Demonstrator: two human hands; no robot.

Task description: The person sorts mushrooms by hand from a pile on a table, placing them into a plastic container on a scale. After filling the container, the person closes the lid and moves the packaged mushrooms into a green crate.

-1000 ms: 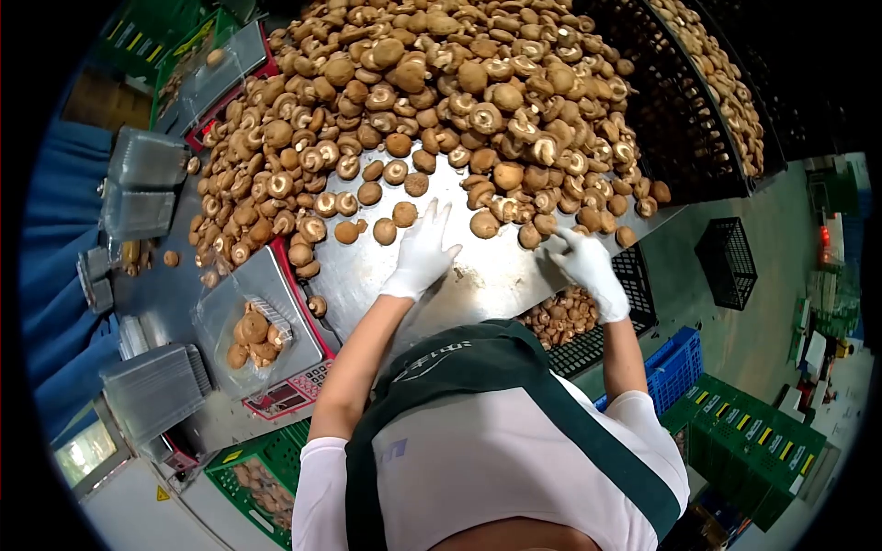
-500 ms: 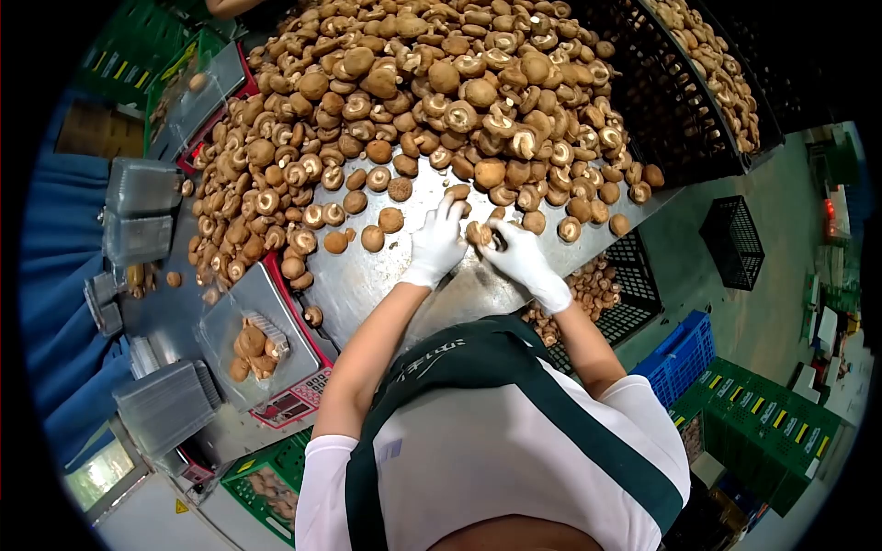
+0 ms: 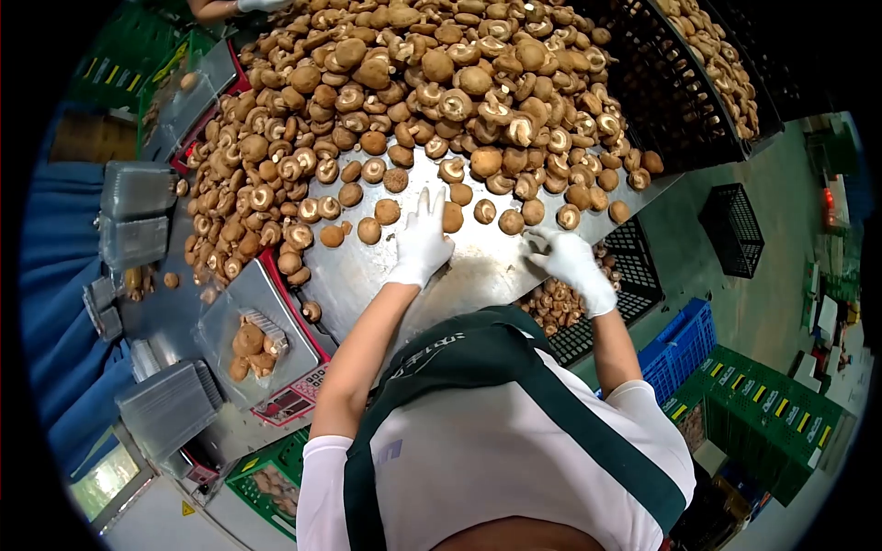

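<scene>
My left hand [image 3: 421,243], in a white glove, lies over the metal table [image 3: 367,285] with its fingers stretched forward. A brown mushroom [image 3: 451,217] sits right beside those fingers. My right hand [image 3: 568,264], also gloved, is at the table's right edge, its fingers bent but apart and no mushroom showing between them. Below it, a black crate [image 3: 634,285] holds small mushrooms [image 3: 556,308]. Several loose mushrooms lie in front of my hands, among them one with its pale underside up [image 3: 484,211]. Behind them rises a large mushroom heap [image 3: 413,83].
A scale [image 3: 294,390] at the left carries a clear tray of mushrooms [image 3: 250,349]. Stacked clear trays [image 3: 165,404] stand beyond it. A full black crate [image 3: 675,101] rests at the upper right. Another person's gloved hand [image 3: 264,5] shows at the top left.
My right hand has moved right, away from the mushroom it had at its fingertips, to the table edge. My left hand has shifted slightly left, fingers straighter. The other person's gloved hand has come into view.
</scene>
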